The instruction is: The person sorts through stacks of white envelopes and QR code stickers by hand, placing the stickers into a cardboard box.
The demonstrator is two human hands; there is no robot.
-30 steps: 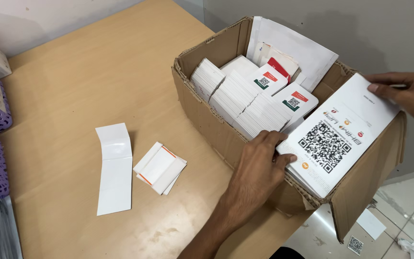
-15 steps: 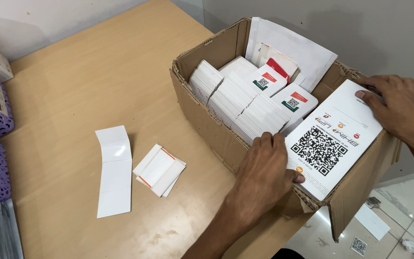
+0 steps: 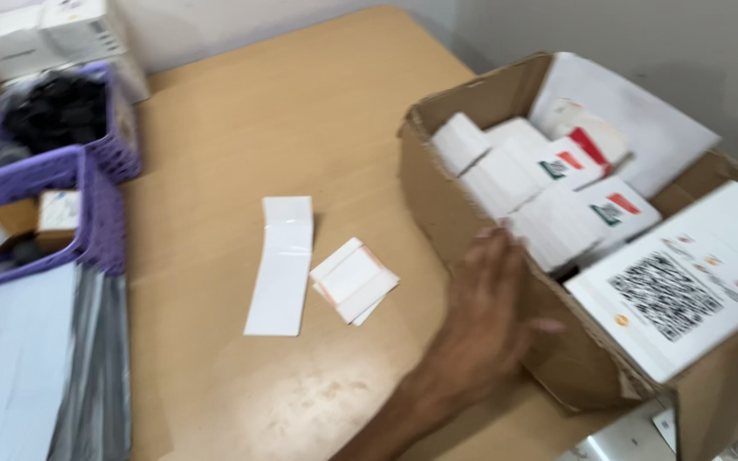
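Observation:
My left hand [image 3: 487, 320] hovers with fingers spread against the near wall of an open cardboard box [image 3: 463, 224] and holds nothing. The box is packed with stacks of white cards [image 3: 514, 183], some with red and green printed tops. A large white sheet with a square black code [image 3: 685, 286] lies across the box's right corner. My right hand is out of view. The picture is motion-blurred.
On the wooden table [image 3: 241, 128] lie a long white paper strip [image 3: 282, 263] and a small pile of white cards with orange edges [image 3: 354, 279]. Two purple perforated baskets [image 3: 87, 183] stand at the left, white boxes [image 3: 40, 34] behind them, grey and white sheets [image 3: 36, 367] in front.
The view has swung left, revealing the baskets. My left hand came off the coded sheet and opened beside the box. My right hand left the sheet and the frame.

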